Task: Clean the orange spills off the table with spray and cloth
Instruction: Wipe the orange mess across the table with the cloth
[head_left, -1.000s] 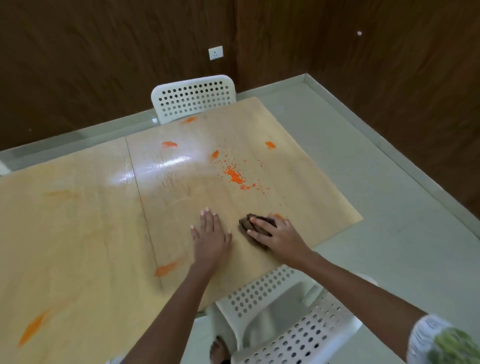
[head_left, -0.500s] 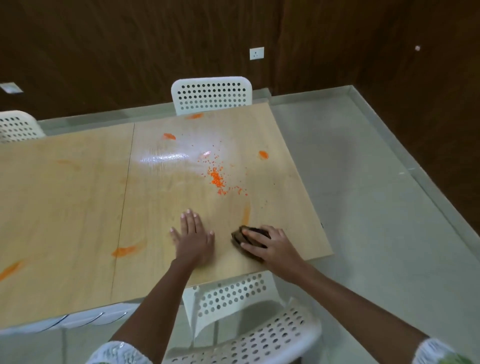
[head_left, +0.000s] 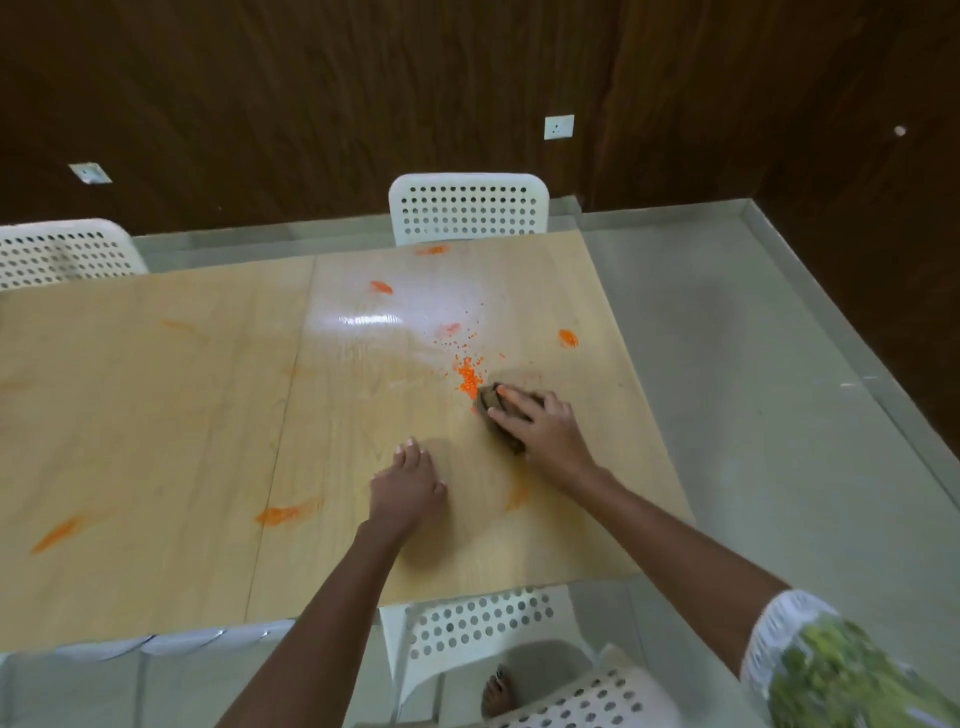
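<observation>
Cloth, dark and wadded, pressed onto the table beneath the right hand; fingers laid long across the wad and slightly spread, thumb not clearly visible. Left hand flat on bare wood, fingers straight and close together, holding nothing, apparently bracing.

Heap of orange grains just beyond the right fingertips, touching or all but touching the cloth's leading edge, with a thin scatter trailing further out. Orange blot beyond those fingertips and toward the little-finger side. Another smear well past them, near the far edge. Pale streak back behind the right wrist. Bolder smear off the little-finger side of the left hand, and one more much further the same way. No spray bottle in view.

Judged mid-wipe, with most marks untouched.

Main risk: loose grains rolling ahead of a quick push and skittering off the table end near the right hand onto the floor. Small wad, so also grains slipping round its sides and left behind. Dragging a loaded cloth through the blot likely to spread a thin orange film rather than lift it. Left palm sliding sideways into the bold smear, another way to carry colour about.
</observation>
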